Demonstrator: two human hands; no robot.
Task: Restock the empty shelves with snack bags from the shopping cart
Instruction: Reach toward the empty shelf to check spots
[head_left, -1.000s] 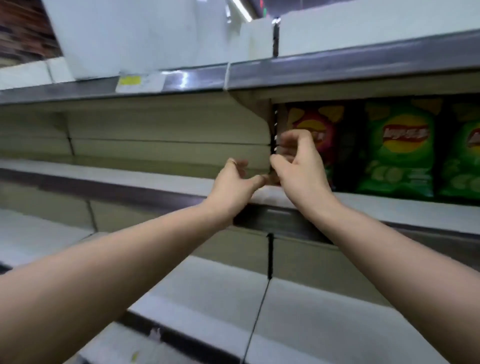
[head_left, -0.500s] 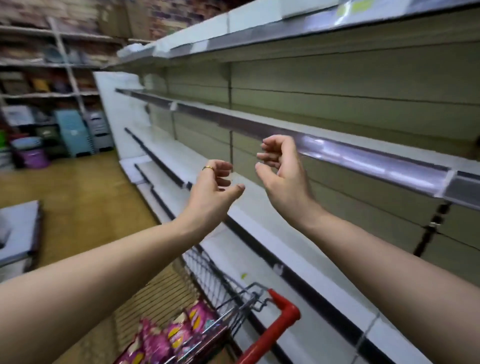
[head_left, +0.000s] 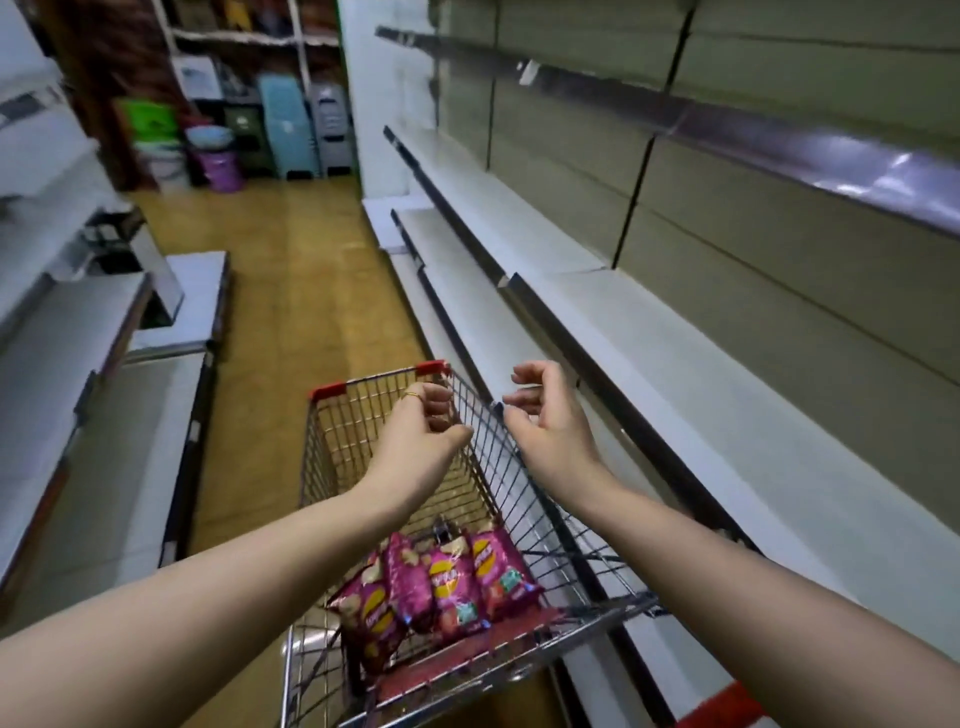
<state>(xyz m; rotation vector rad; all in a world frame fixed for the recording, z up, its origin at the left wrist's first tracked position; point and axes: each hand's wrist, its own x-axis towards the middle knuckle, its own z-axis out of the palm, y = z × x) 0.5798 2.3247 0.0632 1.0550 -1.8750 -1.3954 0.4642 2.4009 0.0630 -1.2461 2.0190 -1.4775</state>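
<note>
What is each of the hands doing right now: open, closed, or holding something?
Left hand: open, fingers loosely curled, holding nothing.
Right hand: open, fingers loosely curled, holding nothing.

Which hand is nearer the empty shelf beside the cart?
Right. The right hand hovers just outside the cart, beside the shelf; the left hand is over the basket.

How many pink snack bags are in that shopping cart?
4 show, in a row at the shopping cart's near end: leftmost bag, second bag, third bag, rightmost bag. Others may be hidden beneath them or behind the left forearm.
</note>
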